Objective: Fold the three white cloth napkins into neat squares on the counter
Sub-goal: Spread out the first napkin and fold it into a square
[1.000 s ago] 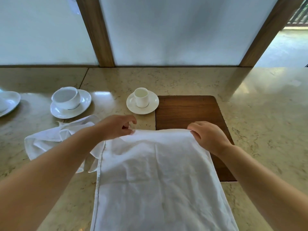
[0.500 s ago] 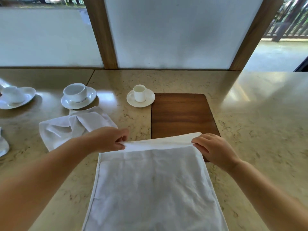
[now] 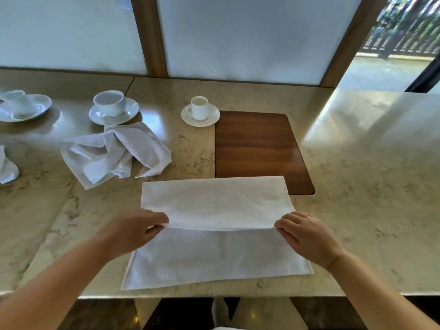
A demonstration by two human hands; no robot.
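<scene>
Left hand [image 3: 140,231]: fingers pinched shut on the left corner of the napkin's [image 3: 215,203] turned-over edge. Right hand [image 3: 306,236]: same grip, thumb and fingers closed on the right corner of that edge. Both forearms reach in from the bottom of the view.

The napkin lies flat on the counter [image 3: 369,186], near its front edge. Its far portion is doubled back over the near portion; the held edge sits partway down the cloth, slightly raised, with a strip of the lower layer exposed below it. The fold line at the far side touches and just overlaps the near edge of a dark wooden board [image 3: 259,148] set in the countertop.

Left of the board, a second napkin [image 3: 114,154] lies crumpled and unfolded. A bit of white cloth [image 3: 7,169] shows at the left frame edge.

Beyond: small cup on saucer [image 3: 200,111] beside the board's far-left corner; wider cup on saucer [image 3: 112,108] further left; a third cup and saucer [image 3: 21,106] at far left.
</scene>
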